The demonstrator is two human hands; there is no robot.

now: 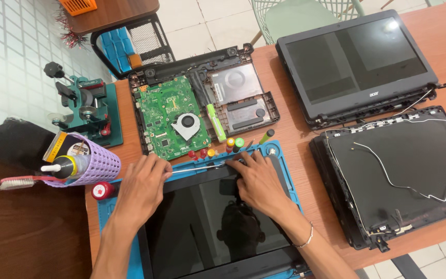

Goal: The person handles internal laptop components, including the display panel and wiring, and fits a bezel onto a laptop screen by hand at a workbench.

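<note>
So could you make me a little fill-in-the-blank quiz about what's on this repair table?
1. Both hands, the left hand and the right hand, rest on the top edge of a laptop screen panel lying on a ____ mat.
2. The round fan sits on a circuit board coloured ____.
3. The bracelet is on the ____ wrist.
4. The glue bottle lies in a ____ basket.

Missing words: blue; green; right; purple

black glossy laptop screen panel (pixel 207 227), flat on mat
</note>
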